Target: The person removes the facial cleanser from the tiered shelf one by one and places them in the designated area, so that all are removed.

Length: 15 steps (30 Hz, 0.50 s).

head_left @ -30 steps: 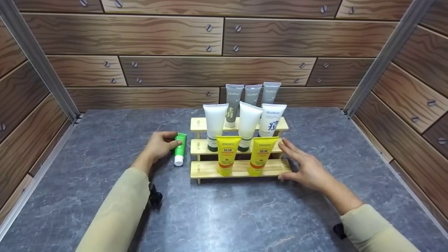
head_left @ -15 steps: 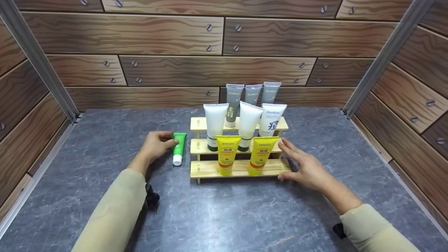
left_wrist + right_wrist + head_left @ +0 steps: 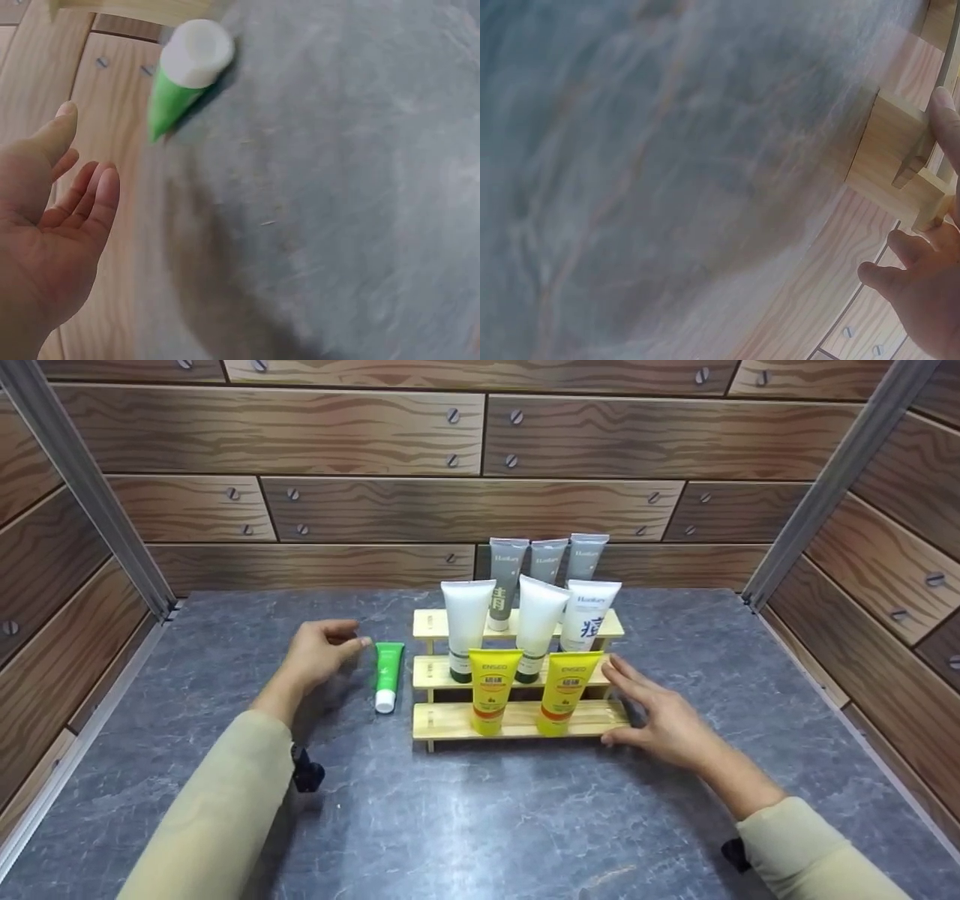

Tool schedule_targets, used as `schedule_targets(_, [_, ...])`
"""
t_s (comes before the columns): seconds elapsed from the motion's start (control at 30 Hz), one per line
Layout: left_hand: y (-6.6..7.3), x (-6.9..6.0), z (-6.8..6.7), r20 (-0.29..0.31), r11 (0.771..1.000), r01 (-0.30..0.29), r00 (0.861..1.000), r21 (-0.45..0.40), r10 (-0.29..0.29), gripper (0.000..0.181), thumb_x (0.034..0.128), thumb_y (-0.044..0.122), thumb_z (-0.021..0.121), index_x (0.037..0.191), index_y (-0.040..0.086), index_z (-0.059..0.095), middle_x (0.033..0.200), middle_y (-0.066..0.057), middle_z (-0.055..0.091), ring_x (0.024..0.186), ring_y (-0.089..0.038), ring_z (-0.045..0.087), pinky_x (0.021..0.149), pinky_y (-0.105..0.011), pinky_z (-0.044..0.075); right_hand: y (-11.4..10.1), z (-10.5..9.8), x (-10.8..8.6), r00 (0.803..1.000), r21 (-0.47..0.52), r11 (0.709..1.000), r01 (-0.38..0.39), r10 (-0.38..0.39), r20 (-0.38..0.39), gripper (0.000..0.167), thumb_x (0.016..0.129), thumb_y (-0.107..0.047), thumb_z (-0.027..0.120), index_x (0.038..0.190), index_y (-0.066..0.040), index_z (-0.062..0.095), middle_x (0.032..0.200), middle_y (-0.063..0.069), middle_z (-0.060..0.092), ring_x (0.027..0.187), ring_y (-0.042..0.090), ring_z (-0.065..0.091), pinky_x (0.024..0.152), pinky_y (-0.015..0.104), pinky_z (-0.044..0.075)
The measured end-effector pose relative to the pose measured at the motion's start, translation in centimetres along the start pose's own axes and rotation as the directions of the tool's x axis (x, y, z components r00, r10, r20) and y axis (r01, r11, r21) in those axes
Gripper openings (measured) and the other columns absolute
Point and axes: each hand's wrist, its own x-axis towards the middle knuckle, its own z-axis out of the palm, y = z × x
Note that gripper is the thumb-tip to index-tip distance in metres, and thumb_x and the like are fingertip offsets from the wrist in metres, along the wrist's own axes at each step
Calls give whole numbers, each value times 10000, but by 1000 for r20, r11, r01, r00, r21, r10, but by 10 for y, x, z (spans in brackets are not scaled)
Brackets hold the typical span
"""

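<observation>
The grey desk (image 3: 480,825) carries everything. Near its middle stands a stepped wooden rack (image 3: 450,721), its tiers rising towards twelve o'clock, probably so that each row shows over the one in front.

At the rack's four o'clock the right hand (image 3: 664,724) touches its end, fingers stretched and spread, thumb at the front corner; that looks like bracing against a shift. Off to nine o'clock, the left hand (image 3: 311,652) holds nothing: its fingers are loosely bent and clear of any tube.

Three white tubes (image 3: 466,622) fill the middle tier, three grey tubes (image 3: 508,577) the top and two yellow tubes (image 3: 491,690) the bottom, seemingly sorted by colour. The green tube (image 3: 388,667) lies flat on the desk, just beside the rack at nine o'clock, its white cap (image 3: 385,703) towards six, perhaps to keep it within the left hand's reach.

Only the right wrist view shows the rack's stepped end from the side, with two fingertips free below it. The left wrist view alone gives the left palm, the cap's end at one o'clock from the fingers, and pale flecks (image 3: 268,223) on the desk.
</observation>
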Motion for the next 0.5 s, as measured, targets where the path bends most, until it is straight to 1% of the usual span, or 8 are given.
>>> schedule_targets(0.07, [9, 0, -6, -2, 1000, -24, 1000, -7, 24, 515, 1029, 193, 733, 1466, -35, 588, 1414, -258, 631, 1273, -362, 615, 1075, -451, 515, 1, -1, 0, 1000, -9, 1000, 13, -13, -8, 1041, 813, -428, 913, 1660, -175, 364, 1742, 80, 227, 1484, 492, 377, 1168, 697, 306])
schedule_targets(0.13, [20, 0, -12, -3, 999, -44, 999, -7, 44, 504, 1024, 200, 741, 1453, -25, 604, 1401, -249, 642, 1267, -359, 620, 1076, -451, 516, 1, -1, 0, 1000, -19, 1000, 21, -22, -17, 1032, 816, -438, 910, 1655, -164, 376, 1738, 87, 243, 1473, 498, 391, 1160, 698, 319])
schedule_targets(0.3, [52, -1, -23, -9, 994, -104, 995, 18, 104, 485, 1022, 226, 749, 1438, 6, 633, 1374, -207, 671, 1211, -322, 650, 1013, -420, 553, 1, -2, 0, 1000, -27, 1000, 7, -7, -12, 1033, 819, -462, 899, 1659, -183, 368, 1741, 78, 236, 1475, 509, 380, 1159, 711, 307])
schedule_targets(0.4, [72, -2, -27, -14, 988, -152, 988, 30, 152, 471, 1013, 245, 762, 1421, 34, 659, 1334, -174, 703, 1156, -285, 675, 955, -373, 574, 0, -1, 0, 1000, -24, 1000, -5, 5, -4, 1042, 815, -469, 898, 1663, -196, 358, 1743, 72, 225, 1480, 511, 370, 1162, 715, 296])
schedule_targets(0.5, [93, -2, -29, -16, 976, -213, 977, 35, 214, 453, 998, 252, 780, 1394, 54, 686, 1289, -146, 731, 1102, -259, 699, 918, -330, 584, 0, -1, -1, 1000, -22, 1000, -9, 9, 0, 1043, 815, -475, 895, 1664, -196, 356, 1744, 73, 220, 1480, 514, 368, 1163, 716, 291])
